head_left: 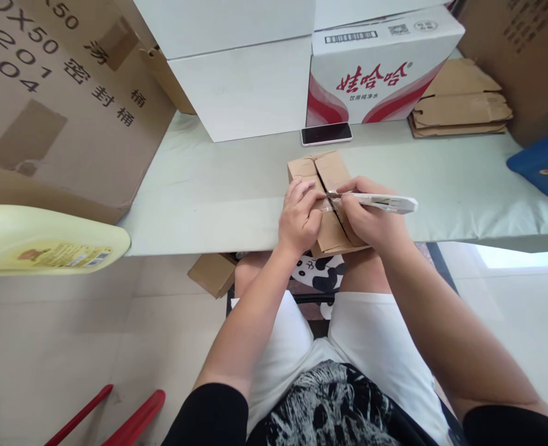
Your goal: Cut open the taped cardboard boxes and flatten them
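Observation:
A small brown cardboard box (332, 232) lies at the table's front edge, with a dark gap between its top flaps and clear tape across the middle. My left hand (298, 217) rests on the left part of its top, fingers bent and holding it, fingertips close to the gap. In my right hand (371, 214) is a white-handled utility knife (389, 202), its handle pointing right. The knife's front end is at the taped gap, close to my left fingertips; the blade is too small to make out clearly.
Behind the box lies a phone (326, 134), before white cartons (250, 93) and a red-and-white carton (380, 80). Flattened cardboard (464, 111) and a blue container (545, 162) are on the right. At left are a large carton (69, 111) and a pale yellow bottle (51, 240).

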A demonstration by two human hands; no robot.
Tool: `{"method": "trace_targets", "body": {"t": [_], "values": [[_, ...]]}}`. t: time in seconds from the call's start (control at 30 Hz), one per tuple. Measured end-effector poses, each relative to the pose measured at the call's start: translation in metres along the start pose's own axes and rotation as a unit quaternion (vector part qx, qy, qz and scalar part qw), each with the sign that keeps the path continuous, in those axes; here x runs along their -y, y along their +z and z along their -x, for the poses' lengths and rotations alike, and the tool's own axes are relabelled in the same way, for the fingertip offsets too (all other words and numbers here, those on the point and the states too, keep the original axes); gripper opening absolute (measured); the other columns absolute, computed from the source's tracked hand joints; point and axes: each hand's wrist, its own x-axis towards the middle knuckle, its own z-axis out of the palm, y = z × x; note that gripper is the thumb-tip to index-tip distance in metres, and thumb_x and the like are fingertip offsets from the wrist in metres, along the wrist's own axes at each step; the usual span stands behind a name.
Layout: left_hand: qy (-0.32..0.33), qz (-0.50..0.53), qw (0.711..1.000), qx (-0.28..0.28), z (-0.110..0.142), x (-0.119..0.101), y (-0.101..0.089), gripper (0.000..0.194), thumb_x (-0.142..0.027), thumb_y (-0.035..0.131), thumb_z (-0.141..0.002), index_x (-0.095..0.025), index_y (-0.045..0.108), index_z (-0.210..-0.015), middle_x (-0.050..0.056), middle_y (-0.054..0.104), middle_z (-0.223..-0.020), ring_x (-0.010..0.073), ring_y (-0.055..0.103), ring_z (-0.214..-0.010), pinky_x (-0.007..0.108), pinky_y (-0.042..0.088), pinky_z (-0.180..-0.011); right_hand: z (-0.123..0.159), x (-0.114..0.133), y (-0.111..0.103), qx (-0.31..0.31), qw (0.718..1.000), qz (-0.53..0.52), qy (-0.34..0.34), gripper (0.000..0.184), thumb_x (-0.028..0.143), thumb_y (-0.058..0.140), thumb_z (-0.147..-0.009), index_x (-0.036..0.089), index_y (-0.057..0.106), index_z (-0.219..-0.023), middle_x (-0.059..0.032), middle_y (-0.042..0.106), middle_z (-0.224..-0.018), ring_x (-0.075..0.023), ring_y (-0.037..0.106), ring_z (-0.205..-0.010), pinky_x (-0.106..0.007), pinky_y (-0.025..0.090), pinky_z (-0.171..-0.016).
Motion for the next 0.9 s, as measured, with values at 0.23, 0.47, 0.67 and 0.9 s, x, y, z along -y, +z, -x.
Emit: {"method": "trace_targets", "body": {"t": [0.23,0.47,0.67,0.9], "values": [[-0.009,-0.005,1.000,0.006,0.0004,0.0003,-0.0007,0.031,-0.019,0.045,-0.095,-0.023,0.070,-0.113,0.007,0.064,-0.143,0.0292,0.044,-0.151,0.053,0.033,-0.129,0.0008,0.0002,-0.0009,-0.001,1.000,-0.005,-0.005,0.016,0.026,0.055,-0.080,0.024,0.070,-0.082,-0.0064,0.078,-0.087,-0.0249,0.069,-0.082,-0.037,0.051,-0.074],[-0.003,0.000,1.000,0.004,-0.0001,0.0016,0.0003,0.029,-0.020,0.045,-0.097,-0.023,0.069,-0.112,0.009,0.063,-0.143,0.0299,0.044,-0.151,0.054,0.030,-0.131,-0.0052,-0.0001,0.0020,0.028,0.999,0.040,0.005,0.014,0.025,0.057,-0.079,0.025,0.070,-0.084,-0.0067,0.078,-0.087,-0.0254,0.068,-0.078,-0.037,0.048,-0.070],[-0.003,0.002,1.000,0.005,-0.0001,0.0006,-0.0008,0.029,-0.020,0.044,-0.098,-0.023,0.069,-0.112,0.009,0.063,-0.142,0.0289,0.045,-0.150,0.054,0.030,-0.131,-0.0040,0.0002,0.0026,0.023,0.999,0.043,0.005,0.013,0.026,0.057,-0.078,0.026,0.069,-0.083,-0.0061,0.077,-0.085,-0.0244,0.067,-0.075,-0.036,0.048,-0.069],[-0.002,0.005,1.000,-0.004,0.0007,0.0009,-0.0001,0.030,-0.018,0.045,-0.095,-0.022,0.070,-0.112,0.009,0.063,-0.141,0.0288,0.045,-0.149,0.052,0.034,-0.129,0.0035,0.0068,-0.0020,0.000,1.000,0.009,0.027,0.006,0.024,0.057,-0.077,0.025,0.062,-0.076,-0.0047,0.072,-0.075,-0.0235,0.064,-0.073,-0.036,0.048,-0.071]]}}
